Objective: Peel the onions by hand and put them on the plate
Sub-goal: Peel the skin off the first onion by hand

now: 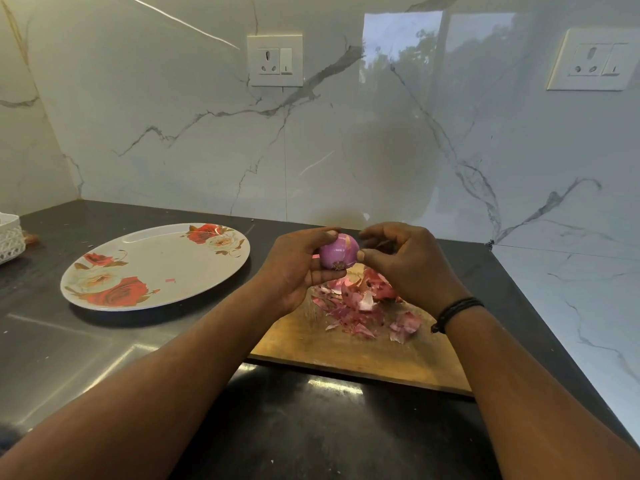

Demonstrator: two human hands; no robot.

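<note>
- The onion, purple and mostly bare of skin, is held in the air above the far end of the cutting board.
- The left hand cups it, fingers curled round its left side and thumb on top.
- The right hand pinches at its right side with curled fingers.
- Loose peels lie heaped on the board under the hands.
- The flowered plate sits on the dark table to the left, holding no onion.
- A white basket stands at the left edge.
</note>
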